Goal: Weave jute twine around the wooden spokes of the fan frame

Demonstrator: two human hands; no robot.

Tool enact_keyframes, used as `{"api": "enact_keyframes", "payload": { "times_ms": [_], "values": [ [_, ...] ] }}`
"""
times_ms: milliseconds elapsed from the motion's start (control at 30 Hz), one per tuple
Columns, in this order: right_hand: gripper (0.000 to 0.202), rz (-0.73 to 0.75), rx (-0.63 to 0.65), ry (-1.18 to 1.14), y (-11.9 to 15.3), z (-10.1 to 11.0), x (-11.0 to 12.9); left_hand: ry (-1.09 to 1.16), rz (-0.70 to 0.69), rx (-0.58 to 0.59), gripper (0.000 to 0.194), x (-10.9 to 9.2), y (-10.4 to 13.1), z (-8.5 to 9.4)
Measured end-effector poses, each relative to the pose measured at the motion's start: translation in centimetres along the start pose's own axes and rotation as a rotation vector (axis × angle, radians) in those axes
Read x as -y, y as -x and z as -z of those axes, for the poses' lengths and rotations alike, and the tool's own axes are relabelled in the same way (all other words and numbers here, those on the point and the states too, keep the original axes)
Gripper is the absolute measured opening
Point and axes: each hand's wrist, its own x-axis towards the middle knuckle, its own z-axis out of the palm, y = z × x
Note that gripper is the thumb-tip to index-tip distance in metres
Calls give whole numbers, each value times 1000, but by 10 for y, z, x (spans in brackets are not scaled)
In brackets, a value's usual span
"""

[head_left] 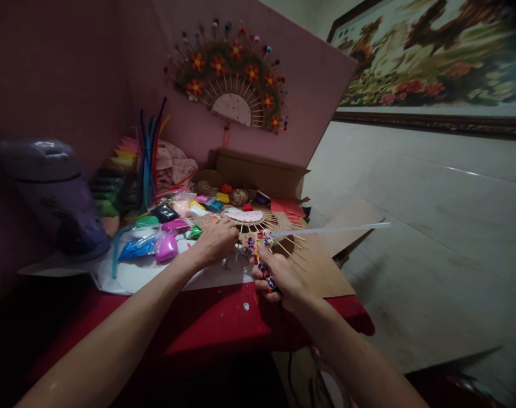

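My right hand (pixel 278 277) is wrapped around a glue gun (pixel 260 243) with a colourful floral pattern. A long translucent glue stick (pixel 334 230) juts from its back toward the right. The gun's nozzle end is near my left hand and hard to make out. My left hand (pixel 217 241) has its fingers curled at the left part of a half-round craft fan (pixel 283 222) made of burlap and thin wooden sticks; its fingertips are partly hidden. A white half-circle with pink dots (pixel 244 215) lies at the fan's centre.
Bags of coloured clay (pixel 156 243), balls of twine (pixel 239 196) and a cardboard box (pixel 258 173) crowd the table's back and left. A purple canister (pixel 60 198) stands far left. A finished flowered fan (pixel 232 85) hangs behind. Red cloth (pixel 190 323) covers the front edge.
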Motion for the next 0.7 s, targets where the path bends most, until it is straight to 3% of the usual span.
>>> {"api": "enact_keyframes", "payload": {
  "times_ms": [700],
  "values": [
    [44, -23, -28, 46, 1, 2, 0, 17, 13, 18, 14, -1, 0, 2]
  ]
}}
